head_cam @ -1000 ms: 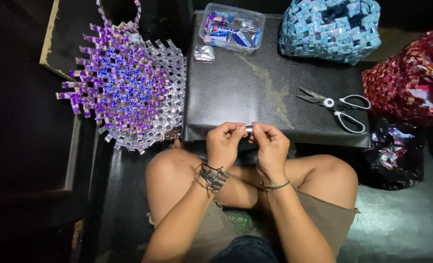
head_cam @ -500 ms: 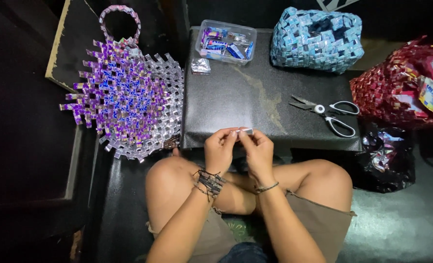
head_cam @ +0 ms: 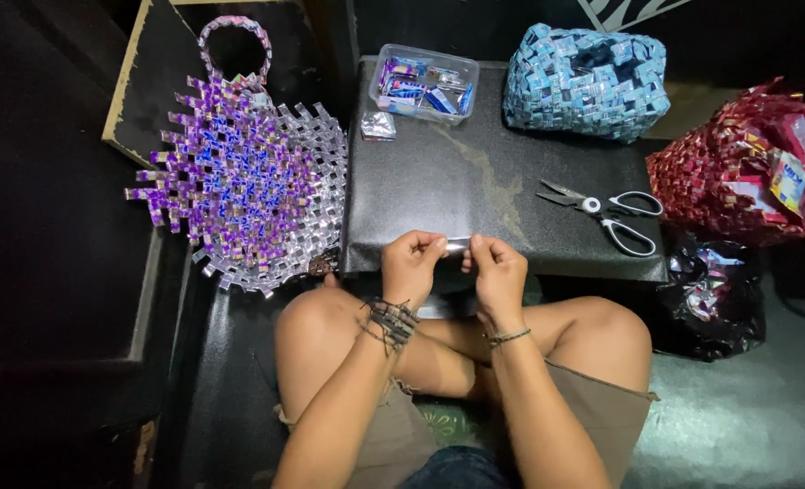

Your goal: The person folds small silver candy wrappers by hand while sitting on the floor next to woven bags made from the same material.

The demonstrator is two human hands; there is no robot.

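While both hands were bunched tight over a small folded piece a second ago, they have now drawn a little apart at the near edge of the counter (head_cam: pixel 475 163), low in the middle of the frame, and a short silvery strip (head_cam: pixel 458 244) shows stretched between them. The left hand (head_cam: pixel 411 265) pinches one end with thumb and fingertips, the right hand (head_cam: pixel 498 272) pinches the other, so the strip is held flat and level just above the counter's edge, over the crossed legs. That widening suggests the piece is being pulled straight or creased along its length rather than tucked in. Nothing else has shifted: the scissors (head_cam: pixel 606 213) lie shut-bladed to the right, well apart from the hands; the clear tub of cut wrappers (head_cam: pixel 423 83) sits at the upper middle; the purple woven panel (head_cam: pixel 239 181) lies at the upper left, the blue woven bag (head_cam: pixel 586 80) at the upper right.
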